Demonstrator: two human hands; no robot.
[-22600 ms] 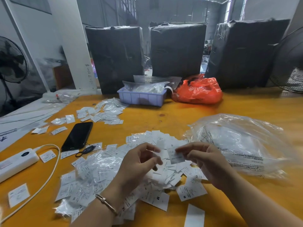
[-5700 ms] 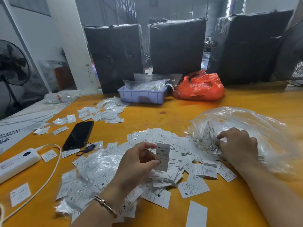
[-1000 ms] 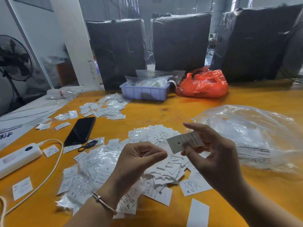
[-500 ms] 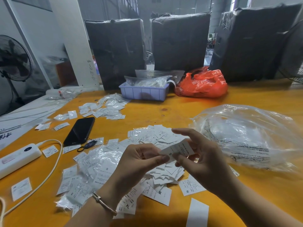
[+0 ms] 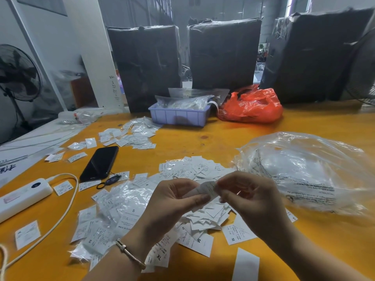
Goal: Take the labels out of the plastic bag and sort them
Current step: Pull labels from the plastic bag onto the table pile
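Note:
My left hand [image 5: 172,201] and my right hand [image 5: 249,197] meet above the yellow table [image 5: 203,138], and both pinch one small white label [image 5: 205,189] between their fingertips. Below them lies a heap of loose white labels [image 5: 194,171] with printed size letters such as S, M and XL. To the left of that heap spreads a pile of small clear sleeves with labels inside [image 5: 113,209]. The big clear plastic bag [image 5: 308,171] lies crumpled on the right, just beyond my right hand.
A black phone [image 5: 99,163], a white power strip [image 5: 22,195] with its cable and scattered labels lie at the left. Another label pile [image 5: 129,134], a lilac tray [image 5: 178,114] and an orange bag [image 5: 251,106] sit farther back before black wrapped bales [image 5: 146,65].
My right hand has brought the label down from the air to my left hand. Both hands now pinch it together, lower and closer to the heap.

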